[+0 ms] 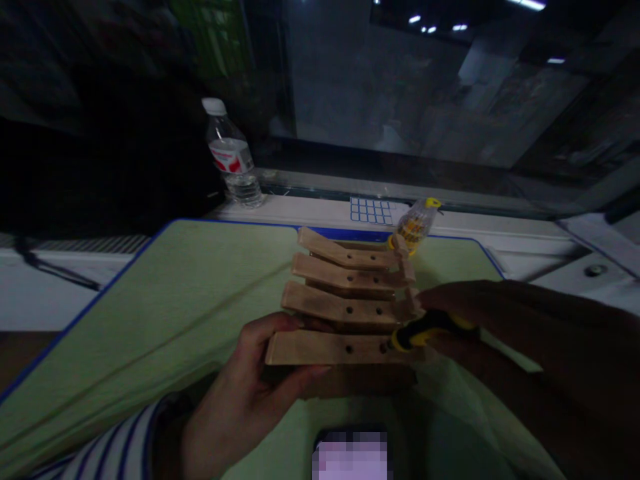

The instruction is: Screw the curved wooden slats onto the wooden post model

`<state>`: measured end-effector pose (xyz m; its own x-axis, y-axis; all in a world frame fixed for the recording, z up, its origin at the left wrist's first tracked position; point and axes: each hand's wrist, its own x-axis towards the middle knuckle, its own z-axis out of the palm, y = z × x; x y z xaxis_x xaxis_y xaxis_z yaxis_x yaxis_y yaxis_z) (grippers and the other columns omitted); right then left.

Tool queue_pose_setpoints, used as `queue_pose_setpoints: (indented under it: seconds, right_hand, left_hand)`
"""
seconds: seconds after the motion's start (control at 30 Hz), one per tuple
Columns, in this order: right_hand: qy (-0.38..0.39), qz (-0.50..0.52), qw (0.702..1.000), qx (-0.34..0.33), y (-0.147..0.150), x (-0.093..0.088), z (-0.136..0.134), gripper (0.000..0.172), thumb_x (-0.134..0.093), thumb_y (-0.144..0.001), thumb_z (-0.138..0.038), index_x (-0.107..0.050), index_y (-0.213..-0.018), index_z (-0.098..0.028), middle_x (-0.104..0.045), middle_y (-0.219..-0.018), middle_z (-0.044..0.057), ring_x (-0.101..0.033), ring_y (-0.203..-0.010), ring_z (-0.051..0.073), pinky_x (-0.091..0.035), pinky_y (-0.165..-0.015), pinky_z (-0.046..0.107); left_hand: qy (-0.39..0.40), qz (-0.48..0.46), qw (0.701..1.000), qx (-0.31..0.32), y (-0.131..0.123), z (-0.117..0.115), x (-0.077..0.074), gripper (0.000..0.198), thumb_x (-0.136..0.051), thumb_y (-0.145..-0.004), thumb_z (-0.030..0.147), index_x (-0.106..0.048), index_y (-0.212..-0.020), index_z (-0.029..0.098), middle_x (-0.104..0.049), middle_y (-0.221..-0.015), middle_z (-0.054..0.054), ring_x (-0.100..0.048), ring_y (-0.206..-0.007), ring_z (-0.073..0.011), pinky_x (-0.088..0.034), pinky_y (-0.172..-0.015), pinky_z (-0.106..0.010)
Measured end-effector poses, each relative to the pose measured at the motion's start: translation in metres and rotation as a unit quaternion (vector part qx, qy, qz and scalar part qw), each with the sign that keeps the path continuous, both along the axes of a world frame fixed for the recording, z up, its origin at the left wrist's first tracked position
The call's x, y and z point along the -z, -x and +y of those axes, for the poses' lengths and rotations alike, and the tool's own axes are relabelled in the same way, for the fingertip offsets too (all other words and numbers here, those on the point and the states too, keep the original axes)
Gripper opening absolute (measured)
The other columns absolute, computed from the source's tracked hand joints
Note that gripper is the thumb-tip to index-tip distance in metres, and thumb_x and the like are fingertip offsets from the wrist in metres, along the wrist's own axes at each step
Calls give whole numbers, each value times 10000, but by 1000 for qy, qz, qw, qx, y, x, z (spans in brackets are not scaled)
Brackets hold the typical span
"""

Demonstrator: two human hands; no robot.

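A wooden rack (315, 301) of several angled slats, each with two dark holes, stands on the green table. My left hand (245, 393) grips the left end of the nearest slat, thumb below and fingers above. My right hand (530, 360) is closed on a yellow and black screwdriver (430, 328). The screwdriver's front end is at the right hole of that same slat. How deep its tip goes is hidden. Dark shadow covers much of my right hand.
Behind the rack stands a clear container with yellow ends (419, 223). A water bottle (233, 157) and a blue-gridded sheet (371, 211) are on the window sill (300, 208). A phone with a blurred screen (350, 457) lies at the near edge of the green table (210, 267).
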<state>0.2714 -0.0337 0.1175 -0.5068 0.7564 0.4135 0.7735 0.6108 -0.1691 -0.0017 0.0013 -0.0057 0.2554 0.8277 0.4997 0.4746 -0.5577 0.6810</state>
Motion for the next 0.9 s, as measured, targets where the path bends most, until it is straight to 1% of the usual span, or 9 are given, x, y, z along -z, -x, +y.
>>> queue_pose_setpoints:
  seconds: [0.03,0.07,0.1,0.17,0.27,0.4,0.57,0.73,0.9]
  right_hand:
    - [-5,-9,1000,14,3,-5,-1,342,-527,-889,-258,-567,-1223,-318,-723,-1081,29,-713,-811,243,-626,-600,328]
    - [2,-38,999,28,6,-9,-1,298,-500,-911,-275,-563,-1199,-310,-724,-1075,30,-712,-798,229,-621,-599,310]
    - [-17,-45,999,21,10,-12,0,254,-464,-931,-287,-574,-1160,-283,-730,-1042,44,-712,-782,223,-618,-608,303]
    - [-28,-60,998,13,15,-15,2,226,-408,-955,-284,-591,-1080,-243,-737,-986,67,-712,-767,231,-610,-622,327]
    - [-49,-76,996,17,17,-13,7,209,-461,-943,-288,-588,-1091,-212,-739,-982,78,-713,-754,237,-594,-627,350]
    - [-34,-46,998,25,15,-7,12,192,-512,-935,-276,-597,-1099,-226,-737,-1024,42,-714,-861,204,-581,-709,310]
    - [5,16,1000,-9,16,-3,17,281,-567,-919,-243,-580,-1196,-197,-726,-1097,33,-702,-910,144,-564,-807,249]
    - [22,23,999,-34,16,-3,18,338,-537,-928,-213,-568,-1264,-195,-678,-1231,55,-654,-1090,180,-534,-947,325]
    - [38,17,998,-47,15,-4,17,429,-510,-921,-165,-513,-1350,-183,-632,-1306,62,-627,-1145,178,-521,-976,326]
  left_hand:
    - [1,2,1000,5,0,1,0,379,-635,-866,322,-415,-1174,298,-641,-982,7,-682,-813,-167,-608,-649,-259]
    - [-4,3,1000,10,0,2,-1,384,-639,-864,315,-413,-1173,288,-638,-988,5,-682,-827,-164,-605,-665,-253]
    - [-9,3,1000,14,-1,3,0,388,-642,-863,315,-412,-1174,278,-635,-989,1,-681,-838,-164,-602,-675,-250]
    - [-19,4,1000,21,-1,6,1,406,-652,-856,312,-413,-1181,261,-634,-991,-10,-677,-857,-167,-597,-692,-251]
    - [-28,7,999,20,-2,10,3,447,-674,-839,278,-414,-1202,247,-628,-1027,-25,-666,-917,-180,-589,-757,-276]
    - [-23,-8,999,37,-5,14,4,497,-673,-839,271,-390,-1247,244,-613,-1100,-39,-644,-995,-187,-561,-841,-304]
    - [6,-18,998,60,-7,18,0,427,-608,-878,265,-384,-1240,231,-604,-1152,-65,-599,-1100,-201,-510,-936,-344]
    - [24,-22,998,60,-8,19,1,405,-565,-897,293,-392,-1257,228,-585,-1197,-86,-571,-1132,-217,-488,-975,-388]
    - [29,-10,998,60,-8,20,1,417,-550,-908,306,-392,-1284,217,-571,-1224,-91,-562,-1158,-219,-481,-1001,-389]
